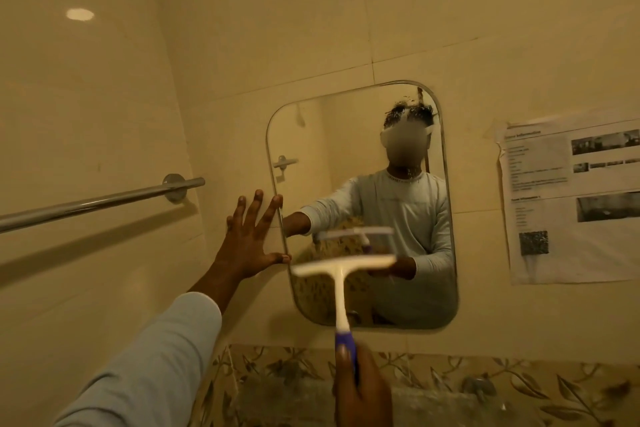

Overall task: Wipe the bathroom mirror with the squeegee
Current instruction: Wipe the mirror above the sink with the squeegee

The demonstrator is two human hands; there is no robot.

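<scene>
The room is a bathroom with cream wall tiles, and lower down runs a band of tiles with a leaf pattern. On the wall hangs the mirror, upright with rounded corners. Its left edge is near the end of a metal towel bar, and to its right, a little apart, a printed paper sheet is stuck on the tiles. Above the mirror the wall is bare. The left hand has its fingers spread wide and presses flat on the wall, with the fingertips touching the left edge of the mirror. The right hand is closed around the purple grip of the squeegee. The white blade is above this hand, across the lower part of the mirror.
</scene>
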